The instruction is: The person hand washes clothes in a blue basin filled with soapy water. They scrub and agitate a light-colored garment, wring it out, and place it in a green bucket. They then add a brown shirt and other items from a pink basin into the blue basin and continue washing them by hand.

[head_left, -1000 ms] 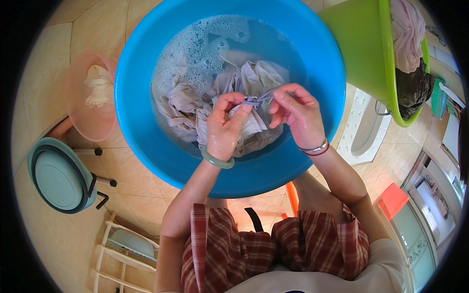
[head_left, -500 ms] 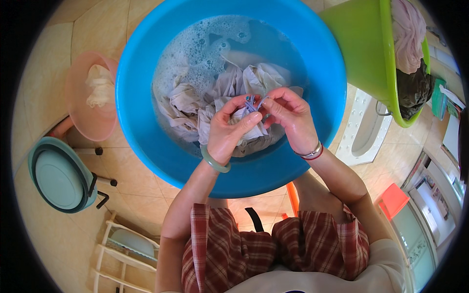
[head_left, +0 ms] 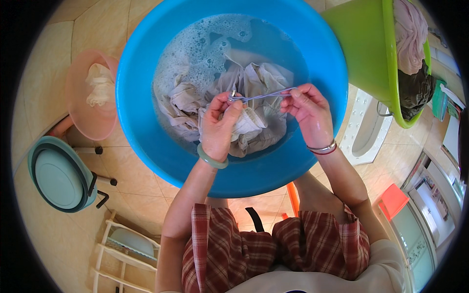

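A thin purple-blue drawstring (head_left: 264, 95) is stretched almost level between my two hands. My left hand (head_left: 220, 119) is closed on its left end, where a small shiny silvery piece (head_left: 232, 95) shows at the fingertips. At the right end, my right hand (head_left: 310, 110) pinches the string between thumb and fingers. Below my hands, pale grey-beige wet cloth (head_left: 185, 100) lies bunched in soapy water inside a large blue basin (head_left: 137, 83). Whether the string is joined to the cloth, I cannot tell.
Foam (head_left: 200, 49) floats at the basin's far left. A green bucket (head_left: 361, 39) with pink and black cloth stands at the right, a pink basin (head_left: 78, 105) with cream cloth at the left. Nearer left are a folding teal basin (head_left: 61, 180) and a white rack (head_left: 124, 254).
My right hand has moved right, away from my left. The string, bunched between my fingertips before, is now drawn out straight, and the silvery piece shows at my left fingers.
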Available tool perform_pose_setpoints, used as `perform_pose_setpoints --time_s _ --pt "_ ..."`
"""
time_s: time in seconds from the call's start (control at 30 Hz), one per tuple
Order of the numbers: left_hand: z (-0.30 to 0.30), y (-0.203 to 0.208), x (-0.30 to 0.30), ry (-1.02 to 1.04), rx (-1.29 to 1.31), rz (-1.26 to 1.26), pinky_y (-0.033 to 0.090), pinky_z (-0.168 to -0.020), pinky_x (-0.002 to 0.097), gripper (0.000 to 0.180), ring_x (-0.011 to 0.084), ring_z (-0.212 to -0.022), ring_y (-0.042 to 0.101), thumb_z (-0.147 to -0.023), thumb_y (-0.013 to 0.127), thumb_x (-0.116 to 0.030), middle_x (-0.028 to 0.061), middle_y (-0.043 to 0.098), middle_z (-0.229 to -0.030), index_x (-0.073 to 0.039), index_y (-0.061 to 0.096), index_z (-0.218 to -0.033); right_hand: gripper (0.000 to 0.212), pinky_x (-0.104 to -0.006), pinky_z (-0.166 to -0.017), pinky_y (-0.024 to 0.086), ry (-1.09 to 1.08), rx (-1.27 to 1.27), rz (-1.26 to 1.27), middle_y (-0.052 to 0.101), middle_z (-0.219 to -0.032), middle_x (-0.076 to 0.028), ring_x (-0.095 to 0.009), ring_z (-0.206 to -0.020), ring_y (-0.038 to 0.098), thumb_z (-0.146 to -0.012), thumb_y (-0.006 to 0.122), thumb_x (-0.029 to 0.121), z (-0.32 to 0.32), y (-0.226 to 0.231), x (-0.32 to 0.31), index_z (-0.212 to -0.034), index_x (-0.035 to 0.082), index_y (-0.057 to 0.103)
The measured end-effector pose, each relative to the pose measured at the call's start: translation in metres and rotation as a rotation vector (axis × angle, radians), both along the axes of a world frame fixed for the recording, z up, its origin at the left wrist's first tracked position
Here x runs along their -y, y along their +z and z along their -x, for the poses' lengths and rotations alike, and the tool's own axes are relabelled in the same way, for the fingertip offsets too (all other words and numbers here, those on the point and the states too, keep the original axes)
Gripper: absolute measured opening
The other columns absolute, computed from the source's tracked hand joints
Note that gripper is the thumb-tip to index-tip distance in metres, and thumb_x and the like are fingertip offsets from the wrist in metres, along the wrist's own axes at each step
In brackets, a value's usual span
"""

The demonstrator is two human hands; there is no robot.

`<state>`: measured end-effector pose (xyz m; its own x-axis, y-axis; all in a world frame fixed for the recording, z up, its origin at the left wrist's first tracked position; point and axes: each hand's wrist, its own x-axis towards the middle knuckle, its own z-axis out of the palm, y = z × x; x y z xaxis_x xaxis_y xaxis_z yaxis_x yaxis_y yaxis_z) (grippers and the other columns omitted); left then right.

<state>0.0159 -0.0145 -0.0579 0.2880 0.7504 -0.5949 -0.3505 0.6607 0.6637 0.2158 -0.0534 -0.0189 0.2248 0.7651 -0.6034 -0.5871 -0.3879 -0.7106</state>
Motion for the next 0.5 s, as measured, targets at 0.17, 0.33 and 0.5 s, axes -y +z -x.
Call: perform_pose_setpoints --time_s 0.17,0.33,0.5 --pt "0.01 0.001 -0.01 0.107 0.073 0.071 0.045 -0.081 0.0228 0.02 0.0088 -0.089 0.057 -0.093 0.063 -0.011 0.001 0.062 -0.097 -0.004 0.061 -0.112 0.01 -0.0346 -0.077 0.055 -0.075 0.078 -0.011 0.067 -0.101 -0.015 -0.021 -0.083 0.067 -0.097 0.055 0.012 -0.02 0.003 -0.002 -0.095 0.002 0.058" --pt "0.011 0.013 -0.017 0.022 0.141 0.087 0.044 -0.088 0.0268 0.025 0.0122 -0.098 0.055 -0.094 0.058 -0.013 0.0022 0.059 -0.104 -0.004 0.061 -0.117 0.01 -0.0326 -0.074 0.055 0.135 0.057 0.052 0.067 -0.102 -0.014 -0.02 -0.083 0.067 -0.097 0.057 0.013 -0.008 0.005 -0.002 -0.095 0.003 0.058" --pt "0.008 0.015 -0.019 0.041 0.153 0.066 0.043 -0.091 0.0271 0.031 0.0126 -0.099 0.055 -0.092 0.059 -0.01 0.0025 0.06 -0.106 -0.005 0.06 -0.122 0.014 -0.0306 -0.073 0.054 0.077 0.063 0.102 0.067 -0.097 -0.013 -0.019 -0.08 0.066 -0.096 0.057 0.013 -0.005 0.003 -0.013 -0.104 0.001 0.06"
